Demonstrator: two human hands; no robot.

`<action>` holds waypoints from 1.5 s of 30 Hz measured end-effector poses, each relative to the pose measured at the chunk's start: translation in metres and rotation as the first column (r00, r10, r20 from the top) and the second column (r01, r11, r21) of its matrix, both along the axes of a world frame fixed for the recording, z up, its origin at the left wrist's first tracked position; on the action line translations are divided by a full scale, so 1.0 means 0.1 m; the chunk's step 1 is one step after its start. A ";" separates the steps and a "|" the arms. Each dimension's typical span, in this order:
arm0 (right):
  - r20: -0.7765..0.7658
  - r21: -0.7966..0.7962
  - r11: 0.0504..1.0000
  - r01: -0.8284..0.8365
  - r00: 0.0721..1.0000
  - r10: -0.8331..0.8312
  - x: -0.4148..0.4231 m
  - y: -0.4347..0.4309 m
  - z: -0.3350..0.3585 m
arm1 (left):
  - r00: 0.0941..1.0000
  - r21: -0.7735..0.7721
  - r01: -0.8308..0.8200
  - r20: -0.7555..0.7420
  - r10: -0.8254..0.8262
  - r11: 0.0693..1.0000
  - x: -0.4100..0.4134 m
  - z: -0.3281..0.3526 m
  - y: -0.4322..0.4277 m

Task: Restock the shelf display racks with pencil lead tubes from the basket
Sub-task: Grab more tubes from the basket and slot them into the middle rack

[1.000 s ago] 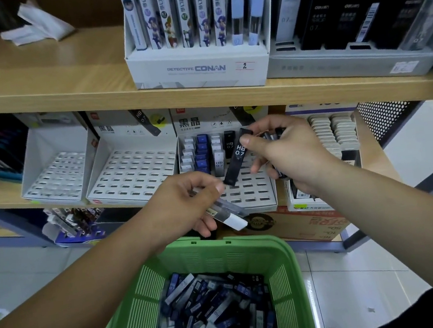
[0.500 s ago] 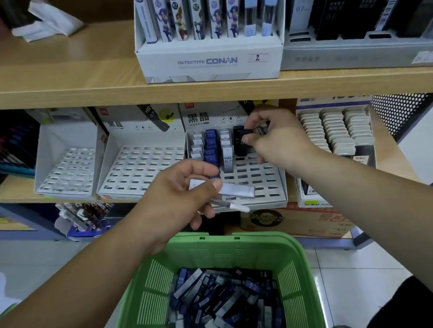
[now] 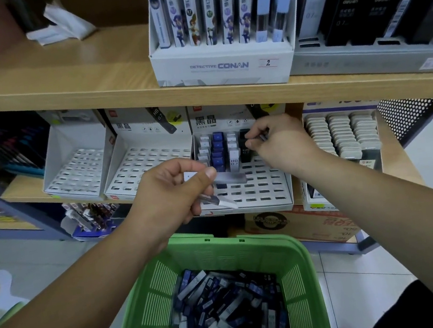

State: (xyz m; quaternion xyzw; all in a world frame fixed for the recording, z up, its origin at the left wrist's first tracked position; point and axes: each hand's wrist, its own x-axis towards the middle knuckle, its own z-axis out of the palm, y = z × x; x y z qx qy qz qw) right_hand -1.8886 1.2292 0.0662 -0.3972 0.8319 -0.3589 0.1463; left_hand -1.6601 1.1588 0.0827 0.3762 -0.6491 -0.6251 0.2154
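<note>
The right hand [image 3: 281,141] has its thumb and forefinger curled round the top of a black tube [image 3: 245,151], seating it upright in a slot of the partly filled rack [image 3: 268,187]. Something dark also shows tucked in its palm, too blurred to name. The left hand [image 3: 170,197] hovers just in front of the rack, pinching a frosted grey tube [image 3: 232,179] between thumb and forefinger, with at least one more clamped under the lower fingers. It looks like a ready supply kept close, so the right hand need not reach far. The tubes are slim, flat-sided plastic sticks, and the rack is white card or plastic, stepped and pierced with rows of rectangular slots that hold each tube standing in colour columns: pale, blue, pale, black. Two empty racks [image 3: 144,170] of the same kind stand beside it to the left on the wooden shelf [image 3: 20,189]. Below, the green basket [image 3: 250,243], its walls slatted plastic, holds a loose heap of tubes [image 3: 229,308], so most of the restocking appears to remain.
</note>
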 end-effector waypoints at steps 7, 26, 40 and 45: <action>0.030 -0.193 0.973 -0.123 0.991 0.131 0.16 0.18 0.23 | 0.997 -0.077 0.042 0.065 -0.037 0.996 -0.03 0.03 0.00; 0.033 -0.131 0.965 -0.229 0.971 0.236 0.17 0.31 0.19 | 0.992 -0.017 0.044 0.122 -0.042 0.999 -0.09 0.06 0.03; -0.103 -0.066 0.979 -0.194 0.977 0.187 0.16 0.16 -0.01 | 0.991 0.113 0.047 0.117 -0.060 0.992 0.01 0.02 -0.05; -0.157 0.055 0.974 -0.221 0.961 0.227 0.26 0.14 -0.11 | 0.996 0.147 0.005 0.089 -0.018 0.989 0.03 0.05 -0.06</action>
